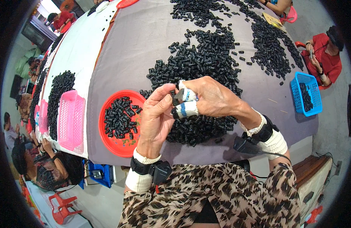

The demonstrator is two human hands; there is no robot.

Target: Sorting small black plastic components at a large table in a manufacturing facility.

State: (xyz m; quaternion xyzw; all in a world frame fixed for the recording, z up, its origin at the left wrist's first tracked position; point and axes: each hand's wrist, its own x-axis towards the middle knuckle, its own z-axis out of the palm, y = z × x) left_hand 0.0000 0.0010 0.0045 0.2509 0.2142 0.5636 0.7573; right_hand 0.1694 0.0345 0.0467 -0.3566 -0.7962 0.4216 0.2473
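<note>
My two hands meet over the front of a large heap of small black cylindrical pieces [198,62] on the grey cloth. Thumb and fingers of my left hand [157,117] are pinched on one small black piece [172,92]. Closed against it, my right hand [215,95] grips a short, dark, flat-faced tool [179,97], whose exact kind is hard to make out. White wraps with blue marks cover some of the right fingers. Left of my left hand, a round red tray [101,127] contains more black pieces and some small green and blue scraps.
At the right edge stands a blue basket [294,93] with black pieces inside, near a seated person in red [329,57]. Pink baskets [71,127] and further heaps occupy the white-covered table at left, where other people sit. A second black heap [268,49] lies back right.
</note>
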